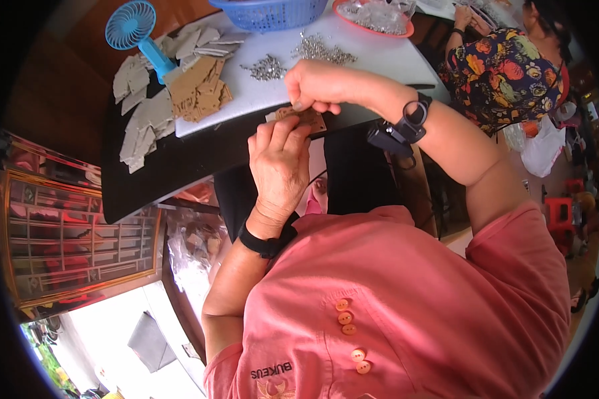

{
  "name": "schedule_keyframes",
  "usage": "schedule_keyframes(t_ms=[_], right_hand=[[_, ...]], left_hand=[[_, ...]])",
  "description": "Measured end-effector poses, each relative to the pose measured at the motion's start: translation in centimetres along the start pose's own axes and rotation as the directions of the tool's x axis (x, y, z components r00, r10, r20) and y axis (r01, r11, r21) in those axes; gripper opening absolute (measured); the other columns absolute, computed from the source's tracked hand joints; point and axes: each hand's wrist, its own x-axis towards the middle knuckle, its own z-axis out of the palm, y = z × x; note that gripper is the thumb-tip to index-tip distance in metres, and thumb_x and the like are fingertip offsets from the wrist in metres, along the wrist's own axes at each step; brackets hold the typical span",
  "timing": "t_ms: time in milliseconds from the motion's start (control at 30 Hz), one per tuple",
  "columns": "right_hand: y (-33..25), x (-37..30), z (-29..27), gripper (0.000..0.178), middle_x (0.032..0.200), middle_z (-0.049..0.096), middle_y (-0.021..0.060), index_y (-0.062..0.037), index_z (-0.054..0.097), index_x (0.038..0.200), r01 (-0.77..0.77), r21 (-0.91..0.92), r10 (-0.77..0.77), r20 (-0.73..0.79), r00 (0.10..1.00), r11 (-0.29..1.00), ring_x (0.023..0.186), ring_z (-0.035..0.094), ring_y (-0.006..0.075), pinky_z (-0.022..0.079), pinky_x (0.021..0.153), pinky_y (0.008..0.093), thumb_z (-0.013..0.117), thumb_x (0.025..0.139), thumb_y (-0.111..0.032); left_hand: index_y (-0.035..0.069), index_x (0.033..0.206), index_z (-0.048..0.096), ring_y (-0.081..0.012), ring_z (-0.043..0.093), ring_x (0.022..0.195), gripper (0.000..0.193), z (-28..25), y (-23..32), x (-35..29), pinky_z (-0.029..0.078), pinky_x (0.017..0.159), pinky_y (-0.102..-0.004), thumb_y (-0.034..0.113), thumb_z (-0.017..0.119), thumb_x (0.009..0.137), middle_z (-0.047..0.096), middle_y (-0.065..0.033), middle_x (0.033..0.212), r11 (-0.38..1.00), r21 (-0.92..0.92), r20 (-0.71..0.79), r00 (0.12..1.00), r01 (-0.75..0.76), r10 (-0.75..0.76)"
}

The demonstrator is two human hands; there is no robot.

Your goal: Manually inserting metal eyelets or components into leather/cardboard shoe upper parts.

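Pinching above a card (317, 122) at the tabletop (180, 163) edge

The left hand (281, 158) has its fingers bent over the card, apparently holding it down, just in front of the white board (253, 94). The right hand (315, 83) has thumb and fingertips together right by it (I cannot tell what, if anything, they grip). The step looks like fastening a bit from the metal piles (265, 68) onto the card; the next move calls for a still card and fine aim

Surface (186, 154): dark; carries white board (243, 93), grey cards (146, 126). On board: brown cards (198, 90) overlapping edge, small metal pieces (266, 68), blue basket (269, 16), red tray (410, 29).
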Motion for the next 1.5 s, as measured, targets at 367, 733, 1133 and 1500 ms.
schedule_keyframes(t_ms=[367,733,1133,1500], right_hand=[[0.9,2.2,-0.9,0.012,0.083,0.071,0.0067,-0.0124,0.071,0.085,-0.001,-0.297,-0.163,-0.527,0.834,0.955,0.083,0.067,0.0281,0.050,0.073,0.0418,0.071,0.075,-0.020],[1.7,3.0,-1.4,0.013,0.081,0.071,0.0073,-0.0126,0.072,0.087,0.018,-0.424,-0.198,-0.384,0.902,0.905,0.078,0.067,0.0262,0.050,0.068,0.0404,0.070,0.074,-0.016],[2.2,2.8,-1.1,0.015,0.079,0.070,0.0083,-0.0109,0.071,0.086,0.074,-0.482,-0.271,-0.353,0.895,0.873,0.075,0.066,0.0281,0.049,0.067,0.0417,0.072,0.074,-0.020],[-1.6,-1.3,0.7,0.005,0.058,0.055,0.0002,-0.0044,0.066,0.078,0.002,0.010,-0.002,-0.052,0.999,1.000,0.046,0.047,0.0078,0.038,0.037,0.0280,0.071,0.076,-0.006]], left_hand=[[0.009,0.098,0.069,-0.0279,0.057,0.095,0.018,-0.2,0.6,-0.4,0.043,0.081,-0.0388,0.006,0.069,0.080,0.065,-0.0046,0.107,1.000,0.017,0.007,1.000,0.012,-0.012],[0.009,0.099,0.068,-0.0281,0.057,0.095,0.019,-0.4,0.8,-0.4,0.043,0.081,-0.0391,0.006,0.069,0.080,0.065,-0.0049,0.108,1.000,0.017,-0.003,1.000,0.003,-0.003],[0.009,0.100,0.067,-0.0288,0.057,0.094,0.023,-0.6,1.1,-0.9,0.045,0.081,-0.0397,0.004,0.070,0.078,0.064,-0.0058,0.108,1.000,0.000,-0.013,1.000,-0.009,0.009],[0.006,0.095,0.065,-0.0292,0.058,0.091,0.026,-0.9,0.8,-1.2,0.051,0.078,-0.0384,-0.003,0.073,0.072,0.063,-0.0073,0.104,0.997,-0.078,-0.061,0.998,-0.005,0.000]])
